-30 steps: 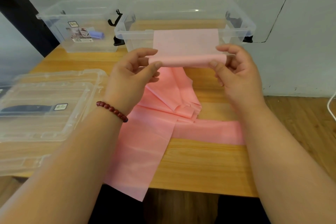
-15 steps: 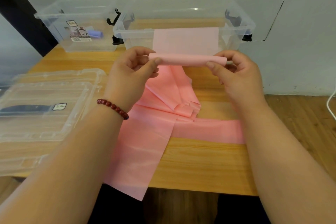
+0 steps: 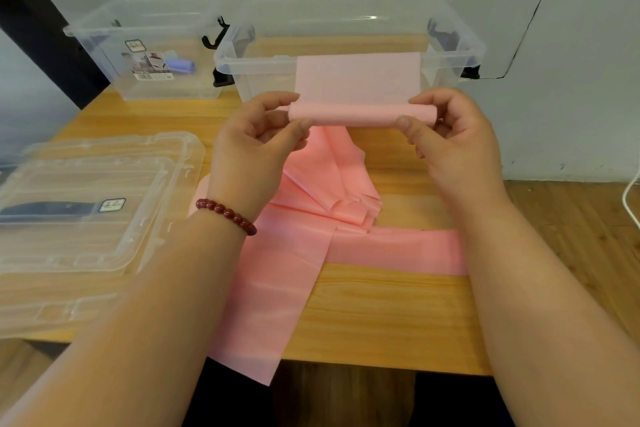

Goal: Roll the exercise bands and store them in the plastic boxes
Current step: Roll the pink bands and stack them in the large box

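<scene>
Left grip (image 3: 256, 146) pinches the left end of the pink band (image 3: 360, 114), right grip (image 3: 453, 142) pinches the right end. It is held above the table (image 3: 381, 315), in front of the big clear box (image 3: 256, 61). The fold from a second ago is now a rounder tube. Rolling has barely started and the long tail lies loose on the table.

2 boxes (image 3: 346, 45) at table (image 3: 381, 315) rear; lids (image 3: 86, 218) front-left.

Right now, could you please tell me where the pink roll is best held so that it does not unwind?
At its two ends, one hand from each side, as the left hand and right hand do: thumbs in front, fingers over the top. The pink roll lies level and slender, and loose band hangs from its length.
</scene>
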